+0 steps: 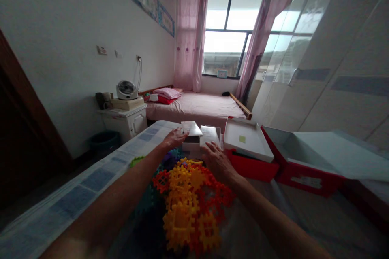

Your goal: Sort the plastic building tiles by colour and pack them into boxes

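A small white box (191, 144) stands at the far end of the table, with a shiny left flap (192, 128) and a right flap (209, 135) folded up. My left hand (175, 138) reaches to the left flap, its fingers stretched out at the edge. Against the right flap rests my right hand (217, 161), fingers spread and slightly bent. Between my forearms lies a heap of notched plastic building pieces: yellow ones (180, 198) in the middle, red ones (214, 192) to the right, teal and purple ones partly hidden by my left arm.
Right of my right hand sits a red box with a white tray-like lid (244, 139) on it. Beside that is a larger open red box (306, 178). A blue-and-white cloth (97, 176) covers the table's left side. Beyond are a bed (200, 105) and a cabinet with a fan (126, 90).
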